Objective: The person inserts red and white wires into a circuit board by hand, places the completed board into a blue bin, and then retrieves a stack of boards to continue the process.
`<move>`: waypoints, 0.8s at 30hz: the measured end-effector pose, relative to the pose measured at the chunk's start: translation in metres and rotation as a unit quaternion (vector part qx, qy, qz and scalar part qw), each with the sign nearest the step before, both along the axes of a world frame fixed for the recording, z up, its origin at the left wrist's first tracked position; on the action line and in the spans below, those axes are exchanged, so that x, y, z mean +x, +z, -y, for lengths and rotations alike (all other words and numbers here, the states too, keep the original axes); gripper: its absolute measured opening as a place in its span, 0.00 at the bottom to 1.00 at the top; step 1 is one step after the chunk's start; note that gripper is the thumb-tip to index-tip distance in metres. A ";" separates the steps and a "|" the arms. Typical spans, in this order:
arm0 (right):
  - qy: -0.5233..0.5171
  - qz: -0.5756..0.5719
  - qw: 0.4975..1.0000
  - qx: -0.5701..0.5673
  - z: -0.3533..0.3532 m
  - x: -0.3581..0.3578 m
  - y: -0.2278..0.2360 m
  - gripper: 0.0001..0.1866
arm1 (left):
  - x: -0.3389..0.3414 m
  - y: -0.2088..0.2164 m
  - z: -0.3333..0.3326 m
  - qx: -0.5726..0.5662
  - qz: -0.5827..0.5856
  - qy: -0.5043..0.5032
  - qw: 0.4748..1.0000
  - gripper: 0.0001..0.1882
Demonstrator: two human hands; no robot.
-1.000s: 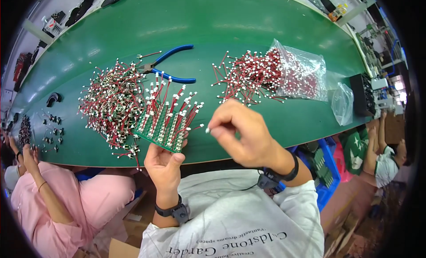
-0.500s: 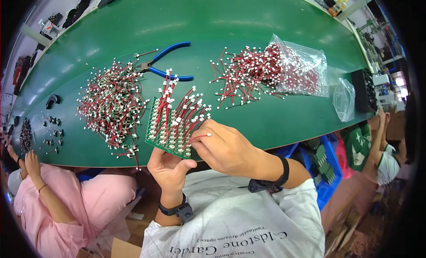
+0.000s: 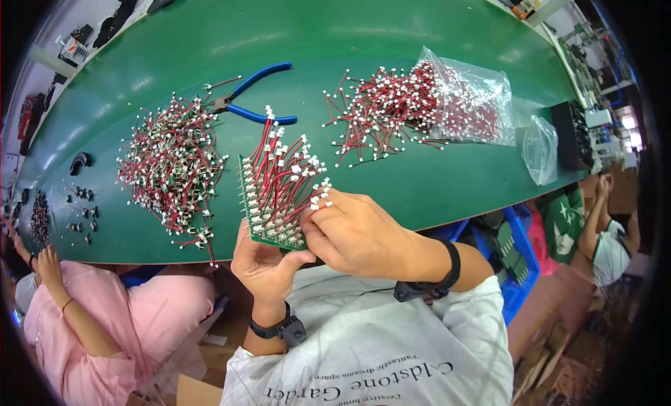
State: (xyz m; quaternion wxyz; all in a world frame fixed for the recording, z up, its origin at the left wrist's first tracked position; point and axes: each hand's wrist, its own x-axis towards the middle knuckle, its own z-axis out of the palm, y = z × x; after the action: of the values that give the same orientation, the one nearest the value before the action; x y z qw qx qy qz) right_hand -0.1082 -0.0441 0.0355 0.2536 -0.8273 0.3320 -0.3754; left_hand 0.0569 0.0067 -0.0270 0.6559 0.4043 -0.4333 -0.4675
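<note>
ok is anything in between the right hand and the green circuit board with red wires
Nothing visible: the right hand is at the right edge of the green circuit board, beside its thin red wires with white plugs. The hand hides any exact contact.

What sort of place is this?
Probably an electronics assembly workshop: a circuit board in the left hand, a pile of red-wired connectors, and blue-handled pliers on a green workbench.

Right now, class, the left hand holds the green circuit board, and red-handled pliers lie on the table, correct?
The handle colour is wrong: the head view shows blue-handled pliers on the table. The left hand holds the green circuit board.
</note>
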 end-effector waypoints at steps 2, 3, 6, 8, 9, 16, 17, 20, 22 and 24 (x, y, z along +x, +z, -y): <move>0.009 -0.007 1.000 -0.004 0.002 -0.002 0.001 0.06 | 0.000 0.005 0.000 0.009 0.009 -0.007 1.000 0.31; 0.026 -0.018 0.999 -0.012 0.004 -0.003 0.001 0.05 | 0.001 0.004 -0.001 0.009 0.009 -0.008 1.000 0.31; 0.038 -0.040 0.998 -0.024 0.004 -0.003 -0.003 0.05 | 0.004 -0.001 -0.002 0.013 0.031 -0.002 0.999 0.30; 0.033 -0.052 0.998 -0.028 0.004 -0.004 -0.002 0.06 | 0.005 -0.002 -0.001 0.007 0.036 -0.002 0.999 0.30; 0.022 -0.055 0.998 -0.031 0.003 -0.005 0.003 0.06 | 0.004 -0.002 -0.002 0.007 0.035 -0.001 0.999 0.30; 0.025 0.008 0.999 -0.021 0.003 -0.005 0.000 0.07 | 0.002 0.001 -0.004 0.027 -0.019 -0.024 0.999 0.31; 0.025 0.008 0.999 -0.020 0.003 -0.004 -0.002 0.07 | 0.002 -0.001 -0.004 0.027 -0.039 -0.025 0.999 0.31; 0.021 0.016 1.000 -0.009 0.002 -0.003 -0.006 0.07 | -0.001 0.000 -0.001 -0.007 -0.037 -0.026 0.999 0.32; 0.021 0.031 0.999 0.005 0.003 -0.003 -0.006 0.06 | 0.000 0.000 0.000 -0.014 -0.042 -0.027 0.999 0.32; 0.014 0.020 1.000 0.011 0.005 -0.007 -0.002 0.05 | -0.001 -0.001 0.001 -0.021 -0.049 -0.029 0.998 0.32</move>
State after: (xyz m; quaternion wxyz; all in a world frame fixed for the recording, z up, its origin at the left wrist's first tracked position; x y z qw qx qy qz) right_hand -0.1150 -0.0487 0.0334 0.2745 -0.8215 0.3190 -0.3847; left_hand 0.0557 0.0053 -0.0280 0.6711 0.3543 -0.4221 -0.4959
